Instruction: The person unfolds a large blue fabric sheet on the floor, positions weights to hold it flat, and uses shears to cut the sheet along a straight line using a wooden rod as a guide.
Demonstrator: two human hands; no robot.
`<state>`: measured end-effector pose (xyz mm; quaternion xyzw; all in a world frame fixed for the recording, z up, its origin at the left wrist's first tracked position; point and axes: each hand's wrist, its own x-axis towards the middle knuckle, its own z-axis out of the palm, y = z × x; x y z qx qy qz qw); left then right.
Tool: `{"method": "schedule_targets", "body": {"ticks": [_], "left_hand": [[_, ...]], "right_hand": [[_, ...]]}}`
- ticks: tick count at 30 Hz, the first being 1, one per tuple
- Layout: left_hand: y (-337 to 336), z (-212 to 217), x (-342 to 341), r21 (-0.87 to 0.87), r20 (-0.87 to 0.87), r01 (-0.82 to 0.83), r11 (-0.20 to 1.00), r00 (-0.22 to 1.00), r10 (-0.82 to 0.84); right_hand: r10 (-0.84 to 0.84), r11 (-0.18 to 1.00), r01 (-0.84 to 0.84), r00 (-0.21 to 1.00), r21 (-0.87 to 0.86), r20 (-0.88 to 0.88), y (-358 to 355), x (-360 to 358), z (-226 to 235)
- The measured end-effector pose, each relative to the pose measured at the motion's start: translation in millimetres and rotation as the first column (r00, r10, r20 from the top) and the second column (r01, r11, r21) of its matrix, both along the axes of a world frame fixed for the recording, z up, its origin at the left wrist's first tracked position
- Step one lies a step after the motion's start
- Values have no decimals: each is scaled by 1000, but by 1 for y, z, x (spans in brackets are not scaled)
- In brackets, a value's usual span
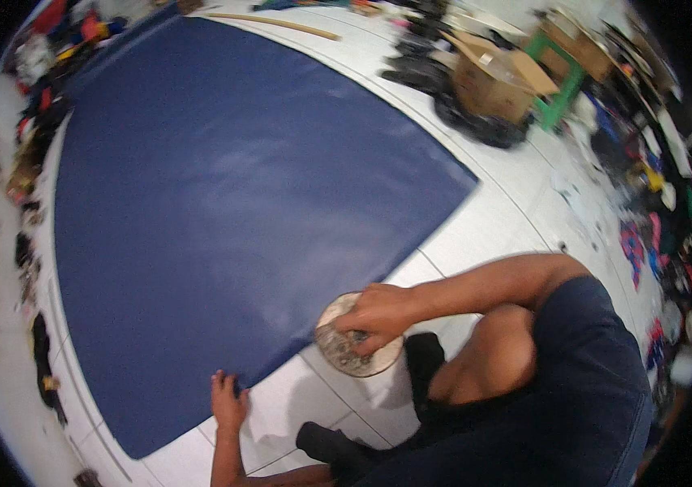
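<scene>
A large dark blue sheet (200, 227) lies spread over the floor, smooth with a dull sheen. My right hand (378, 315) is closed on the middle of a round, mottled beige disc (338, 349), which resembles a lid. The grip point under my fingers is mostly hidden. This disc is at the sheet's near edge, partly over the white tiles. Farther left along that edge, my left hand (229, 402) rests with fingers stretched onto the sheet and thumb apart. A small dark bit of material shows between thumb and fingers.
White floor tiles (508, 195) surround the sheet. An open cardboard box (488, 85), black plastic bags (476, 122) and a green stool (561, 89) are at the far right. Piled cloth scraps (662, 178) line the right side. A wooden strip (273, 24) lies beyond the sheet.
</scene>
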<state>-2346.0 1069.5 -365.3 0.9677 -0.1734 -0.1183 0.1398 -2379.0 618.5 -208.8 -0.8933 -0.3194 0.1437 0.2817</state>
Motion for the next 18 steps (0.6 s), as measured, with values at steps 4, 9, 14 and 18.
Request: {"method": "schedule_targets", "body": {"ticks": [4,9,14,18], "left_hand": [[2,4,-1,-19,-14,-34,999,999,33],[-6,6,2,-2,-84,-49,999,995,48],[2,9,-3,37,-158,-50,998,986,56],[-39,68,34,331,-460,140,933,887,30]], "right_hand": [[-144,989,148,978,-17,150,-7,37,6],[-255,967,253,947,40,197,-17,78,-32],[-286,947,266,953,-177,-97,-3,115,-13],[-222,948,136,930,-287,-293,-17,114,4]]}}
